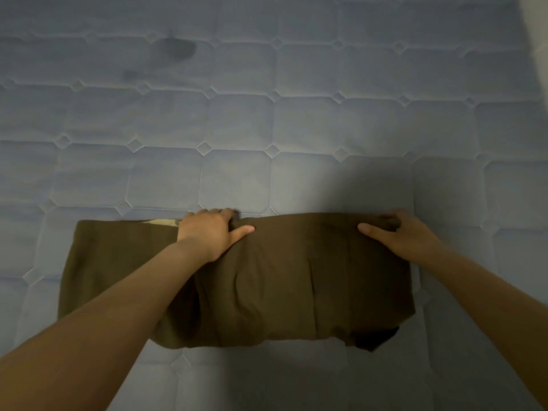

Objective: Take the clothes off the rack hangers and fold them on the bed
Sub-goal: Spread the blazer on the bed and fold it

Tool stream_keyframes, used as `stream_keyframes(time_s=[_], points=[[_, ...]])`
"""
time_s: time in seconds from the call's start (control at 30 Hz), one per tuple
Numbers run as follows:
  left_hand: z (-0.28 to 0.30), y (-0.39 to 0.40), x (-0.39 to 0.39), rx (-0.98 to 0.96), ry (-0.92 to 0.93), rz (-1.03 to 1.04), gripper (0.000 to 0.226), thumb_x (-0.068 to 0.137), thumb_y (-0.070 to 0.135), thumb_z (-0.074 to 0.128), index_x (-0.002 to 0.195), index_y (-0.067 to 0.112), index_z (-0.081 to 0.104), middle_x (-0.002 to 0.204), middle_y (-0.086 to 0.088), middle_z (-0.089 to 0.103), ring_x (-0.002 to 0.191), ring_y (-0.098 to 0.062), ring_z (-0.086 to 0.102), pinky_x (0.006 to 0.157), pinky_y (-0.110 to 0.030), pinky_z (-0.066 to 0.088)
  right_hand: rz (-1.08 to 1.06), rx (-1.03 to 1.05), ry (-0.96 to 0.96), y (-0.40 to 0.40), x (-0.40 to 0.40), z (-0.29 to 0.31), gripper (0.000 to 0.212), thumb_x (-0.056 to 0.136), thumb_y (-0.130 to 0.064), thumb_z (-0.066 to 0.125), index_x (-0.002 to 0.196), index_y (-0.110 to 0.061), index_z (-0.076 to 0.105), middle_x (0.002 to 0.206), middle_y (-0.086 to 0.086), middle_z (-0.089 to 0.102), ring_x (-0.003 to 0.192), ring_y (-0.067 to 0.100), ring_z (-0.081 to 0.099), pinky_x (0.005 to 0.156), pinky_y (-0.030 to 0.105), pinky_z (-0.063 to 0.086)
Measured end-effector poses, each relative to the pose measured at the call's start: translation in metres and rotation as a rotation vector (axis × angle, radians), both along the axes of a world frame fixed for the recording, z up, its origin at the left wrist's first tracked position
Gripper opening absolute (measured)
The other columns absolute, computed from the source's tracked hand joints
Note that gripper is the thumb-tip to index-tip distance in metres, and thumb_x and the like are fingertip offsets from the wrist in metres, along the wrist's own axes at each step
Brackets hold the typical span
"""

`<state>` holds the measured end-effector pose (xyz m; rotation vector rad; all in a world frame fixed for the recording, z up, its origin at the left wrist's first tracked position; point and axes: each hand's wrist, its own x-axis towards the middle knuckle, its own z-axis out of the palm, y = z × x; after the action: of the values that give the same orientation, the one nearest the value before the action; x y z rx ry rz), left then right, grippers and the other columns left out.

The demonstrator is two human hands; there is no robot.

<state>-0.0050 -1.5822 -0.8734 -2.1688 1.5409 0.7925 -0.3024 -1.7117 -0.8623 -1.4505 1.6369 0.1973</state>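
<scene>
The brown garment [252,280] lies part-folded on the blue quilted mattress [267,114], at 6 o'clock in view; judged soft, light and limp, it is best taken along its far edge. The left hand [210,232] and right hand [397,235] each grip that edge, fingers curled over, thumbs flat on the cloth.

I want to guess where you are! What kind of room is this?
Probably a bedroom. A blue quilted mattress fills the view, and both hands, left and right, hold a brown garment lying on it.
</scene>
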Motion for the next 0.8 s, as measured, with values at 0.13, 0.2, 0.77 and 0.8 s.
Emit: stream_keyframes(time_s=[0.13, 0.2, 0.77, 0.8], points=[[-0.003, -0.007, -0.007, 0.075, -0.071, 0.029, 0.054, 0.092, 0.064, 0.025, 0.123, 0.028, 0.050, 0.114, -0.005, 0.063, 0.110, -0.025, 0.055, 0.097, -0.039, 0.037, -0.436, -0.090, -0.166, 0.026, -0.023, 0.004, 0.081, 0.073, -0.071, 0.054, 0.124, -0.007, 0.052, 0.126, 0.014, 0.055, 0.113, 0.029, 0.053, 0.092, 0.037, 0.043], [-0.005, -0.009, -0.008, 0.062, -0.127, 0.057, 0.053, 0.092, 0.063, 0.027, 0.121, 0.027, 0.053, 0.114, -0.006, 0.062, 0.111, -0.025, 0.054, 0.097, -0.039, 0.037, -0.662, -0.008, -0.252, 0.052, -0.026, 0.014, 0.071, 0.085, -0.066, 0.039, 0.125, -0.009, 0.052, 0.127, 0.014, 0.055, 0.113, 0.030, 0.052, 0.095, 0.045, 0.043], [-0.014, -0.008, 0.001, 0.028, 0.041, 0.138, 0.058, 0.090, 0.065, 0.030, 0.122, 0.023, 0.054, 0.116, -0.011, 0.062, 0.104, -0.031, 0.057, 0.089, -0.041, 0.046, -0.386, 0.068, -0.241, 0.160, -0.043, 0.003, 0.039, 0.080, -0.009, 0.072, 0.115, -0.013, 0.057, 0.094, -0.005, 0.061, 0.095, 0.018, 0.061, 0.075, 0.018, 0.048], [-0.014, -0.008, 0.001, 0.019, 0.039, 0.139, 0.058, 0.090, 0.065, 0.030, 0.122, 0.023, 0.055, 0.116, -0.011, 0.062, 0.104, -0.031, 0.057, 0.089, -0.041, 0.046, -0.372, 0.100, -0.257, 0.157, -0.050, 0.005, 0.029, 0.082, -0.006, 0.069, 0.108, -0.014, 0.059, 0.087, -0.008, 0.063, 0.089, 0.015, 0.064, 0.074, 0.019, 0.050]])
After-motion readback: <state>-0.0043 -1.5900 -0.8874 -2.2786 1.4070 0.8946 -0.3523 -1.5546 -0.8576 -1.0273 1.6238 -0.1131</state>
